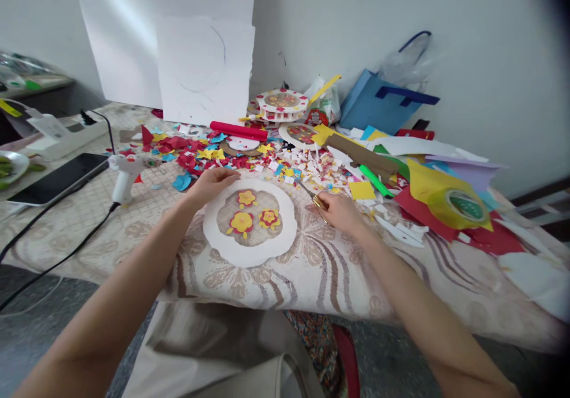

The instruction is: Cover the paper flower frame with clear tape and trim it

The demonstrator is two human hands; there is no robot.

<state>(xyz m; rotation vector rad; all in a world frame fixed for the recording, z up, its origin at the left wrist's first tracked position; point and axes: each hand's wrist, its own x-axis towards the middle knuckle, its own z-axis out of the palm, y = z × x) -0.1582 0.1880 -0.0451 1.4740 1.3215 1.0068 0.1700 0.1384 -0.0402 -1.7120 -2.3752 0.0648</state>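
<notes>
A white scalloped paper ring [212, 223] lies flat on the patterned tablecloth, framing a clear window. Inside it sit three layered paper flowers [241, 222] in yellow and red, with small yellow leaves. My left hand [214, 185] is at the ring's upper left edge, its fingers bent and drawn together; what is under the fingertips is hidden. To the right of the ring, my right hand [337, 209] grips gold-handled scissors [319, 202] by the loops. The scissor blades point up and left toward a heap of small paper scraps [307, 169].
A white glue gun [124, 177] and a dark phone [57, 178] with cables are at left. Behind stand a decorated paper lantern [282, 106], a red roll [238, 131] and a blue bag [378, 102]. Coloured paper, a green marker [376, 181] and a tape roll [465, 206] cover the right.
</notes>
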